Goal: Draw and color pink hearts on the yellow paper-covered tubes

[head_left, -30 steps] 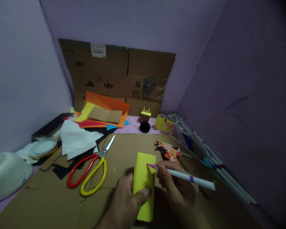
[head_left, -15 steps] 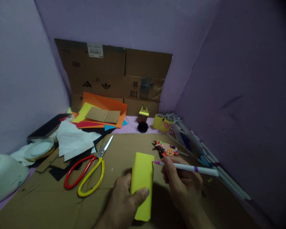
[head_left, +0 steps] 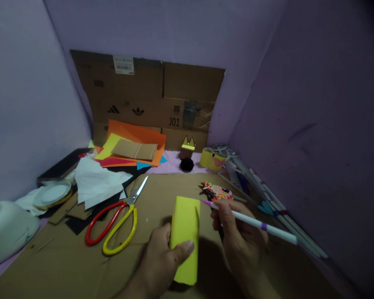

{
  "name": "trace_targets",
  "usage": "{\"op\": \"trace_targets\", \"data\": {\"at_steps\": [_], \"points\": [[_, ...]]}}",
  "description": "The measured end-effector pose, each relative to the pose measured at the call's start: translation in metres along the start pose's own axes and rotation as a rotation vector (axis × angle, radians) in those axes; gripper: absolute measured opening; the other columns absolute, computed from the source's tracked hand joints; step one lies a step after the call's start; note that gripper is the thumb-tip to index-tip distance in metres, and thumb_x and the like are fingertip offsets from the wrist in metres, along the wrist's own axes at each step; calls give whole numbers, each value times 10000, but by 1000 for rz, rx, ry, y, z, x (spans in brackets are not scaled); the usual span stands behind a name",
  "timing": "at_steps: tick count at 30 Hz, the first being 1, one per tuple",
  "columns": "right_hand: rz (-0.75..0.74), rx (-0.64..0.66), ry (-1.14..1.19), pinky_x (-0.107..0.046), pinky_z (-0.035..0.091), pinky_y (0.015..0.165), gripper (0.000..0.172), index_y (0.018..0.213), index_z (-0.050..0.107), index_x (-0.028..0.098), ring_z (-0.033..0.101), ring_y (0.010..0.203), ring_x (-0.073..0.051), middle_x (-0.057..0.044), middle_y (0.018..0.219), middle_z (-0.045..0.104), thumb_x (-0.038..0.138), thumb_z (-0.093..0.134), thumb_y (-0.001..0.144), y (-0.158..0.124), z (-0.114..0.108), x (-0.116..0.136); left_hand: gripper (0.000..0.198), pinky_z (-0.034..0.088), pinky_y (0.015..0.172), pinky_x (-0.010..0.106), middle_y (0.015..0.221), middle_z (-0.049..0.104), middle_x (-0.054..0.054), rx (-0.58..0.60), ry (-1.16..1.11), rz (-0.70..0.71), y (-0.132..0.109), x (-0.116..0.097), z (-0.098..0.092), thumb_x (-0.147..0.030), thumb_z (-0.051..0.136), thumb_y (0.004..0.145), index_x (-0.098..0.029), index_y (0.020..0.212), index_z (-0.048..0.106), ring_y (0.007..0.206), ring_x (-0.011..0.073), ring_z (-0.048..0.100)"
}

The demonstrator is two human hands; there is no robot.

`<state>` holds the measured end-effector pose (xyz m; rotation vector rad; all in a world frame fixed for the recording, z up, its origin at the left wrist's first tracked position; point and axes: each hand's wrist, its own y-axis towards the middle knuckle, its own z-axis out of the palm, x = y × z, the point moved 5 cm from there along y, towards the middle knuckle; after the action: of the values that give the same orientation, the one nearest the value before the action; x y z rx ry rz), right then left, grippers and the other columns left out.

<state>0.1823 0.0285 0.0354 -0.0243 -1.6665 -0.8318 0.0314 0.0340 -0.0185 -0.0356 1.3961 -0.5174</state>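
A yellow paper-covered box (head_left: 186, 220), long and narrow, is gripped by my left hand (head_left: 166, 257); the thumb lies across its top face and the fingers go round its left side. A short dark line shows near the box's upper right edge. My right hand (head_left: 239, 236) holds a white felt-tip pen (head_left: 264, 226) with a purple band. Its purple tip is at the box's top right corner; whether it touches, I cannot tell. To the left lie scissors (head_left: 131, 200) with one red and one yellow handle, blades partly spread.
A cardboard sheet (head_left: 81, 265) covers the work surface. On the left are a white bowl (head_left: 9, 232) and crumpled white paper (head_left: 96, 182). Coloured paper (head_left: 137, 132) lies at the back, near two yellow cylinders (head_left: 206, 158). A floral-patterned item (head_left: 218, 191) lies beyond my right hand.
A dark line now shows on the box near its right edge. The pen tip has moved slightly up, and the pen's rear end has swung down and right. My left hand keeps its hold.
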Motion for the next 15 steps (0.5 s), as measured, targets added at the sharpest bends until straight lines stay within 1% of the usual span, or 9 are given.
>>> {"op": "trace_targets", "data": {"at_steps": [2,3,5,7,8,10,12,13,15], "points": [[77,-37,72,-243,499,508,176,891,641,210,582,539,-124,0,660,631,348,534,868,3,-2,-5,443,430,499,245,651,602,39,-6,-24,-5,1,1,-2,-437,753,556,-105,806,599,552,146,529],[122,-32,103,-282,523,573,202,942,636,210,613,603,-146,-23,733,655,366,534,864,4,-2,-8,443,434,499,246,653,605,42,-7,-35,-7,1,1,-3,-438,756,560,-104,803,599,554,147,534],[244,40,171,-363,532,711,242,997,622,210,652,775,-202,-64,883,676,374,591,821,4,4,-15,431,442,510,249,676,615,50,5,-64,0,0,1,-5,-419,754,585,-98,828,604,569,151,548],[403,156,296,-401,505,808,317,1018,604,223,643,916,-240,-73,978,677,330,690,733,1,14,-22,421,450,528,255,702,624,55,30,-108,13,-1,0,-5,-391,747,612,-96,878,607,586,156,561],[486,221,376,-400,495,826,373,1025,595,233,638,943,-245,-65,993,679,293,732,683,-2,19,-24,421,457,544,263,713,628,57,54,-135,22,-1,0,-4,-377,743,624,-96,907,606,594,158,566],[620,352,526,-378,494,807,439,1011,590,238,651,909,-238,-47,966,693,222,773,612,-9,30,-25,422,468,572,278,731,634,62,105,-185,34,-3,0,-2,-350,737,641,-97,951,601,599,158,570],[689,463,614,-350,496,764,418,965,603,228,659,846,-224,-35,920,704,170,772,587,-15,37,-21,409,471,580,280,732,633,62,137,-220,32,-5,-1,1,-326,734,651,-92,960,602,591,150,564],[702,491,637,-336,494,750,386,932,614,220,656,833,-218,-30,896,707,153,765,583,-16,38,-20,398,470,578,274,738,632,63,139,-231,35,-7,-2,2,-311,735,652,-89,956,604,599,150,565],[703,449,659,-311,492,725,366,913,625,223,651,814,-203,-12,856,709,131,746,580,-15,37,-18,405,471,589,260,778,636,65,150,-252,59,-9,-4,5,-288,734,657,-95,987,600,639,153,572]]}}
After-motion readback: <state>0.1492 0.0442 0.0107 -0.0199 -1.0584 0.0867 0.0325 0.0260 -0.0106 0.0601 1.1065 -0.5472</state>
